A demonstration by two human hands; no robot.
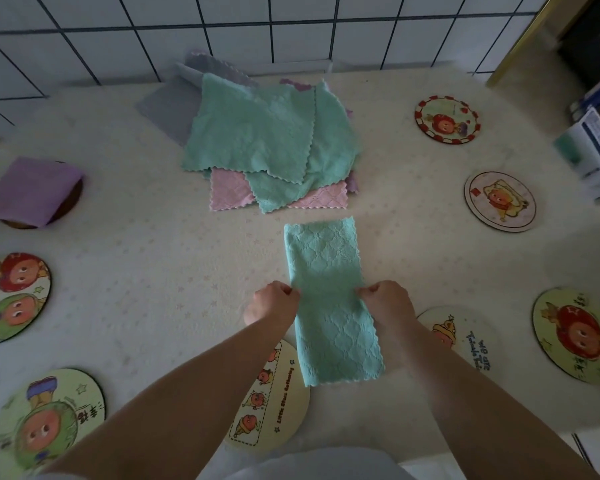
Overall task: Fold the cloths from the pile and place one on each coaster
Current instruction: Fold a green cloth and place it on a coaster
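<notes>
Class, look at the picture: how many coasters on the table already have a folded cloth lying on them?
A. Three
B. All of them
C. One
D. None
C: only the coaster at the far left carries a folded purple cloth; the other coasters show bare printed faces, and the green cloth is pinched at its edges by the left hand and the right hand.

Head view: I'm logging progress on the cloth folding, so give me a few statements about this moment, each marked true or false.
1. Both hands, left hand and right hand, pinch the green strip. True.
2. The strip is folded into a small square. False: it is a long, narrow strip.
3. A purple cloth covers one coaster. True.
4. The pile holds only pink cloths. False: green, pink and grey ones show.
</notes>
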